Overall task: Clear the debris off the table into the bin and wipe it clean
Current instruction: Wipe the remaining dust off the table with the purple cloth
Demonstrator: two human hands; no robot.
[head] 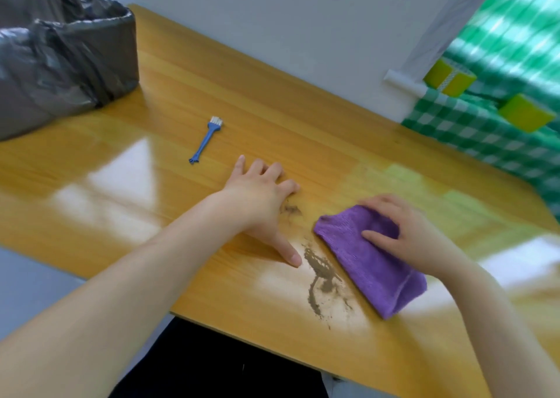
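Observation:
A smear of brown debris [319, 279] lies on the wooden table [212, 100] near its front edge, with a smaller dark trace [291, 209] above it. My right hand [406, 234] holds a folded purple cloth [368, 258], fingers curled over its top, just right of the smear. My left hand [262, 199] rests flat on the table left of the debris, fingers spread and thumb pointing at the smear. A bin lined with a grey bag [60, 52] stands on the table's far left corner.
A small blue brush [206, 138] with white bristles lies on the table between the bin and my left hand. To the right, a green checked surface [472, 127] carries yellow-green tape rolls [450, 77]. A white wall runs behind the table.

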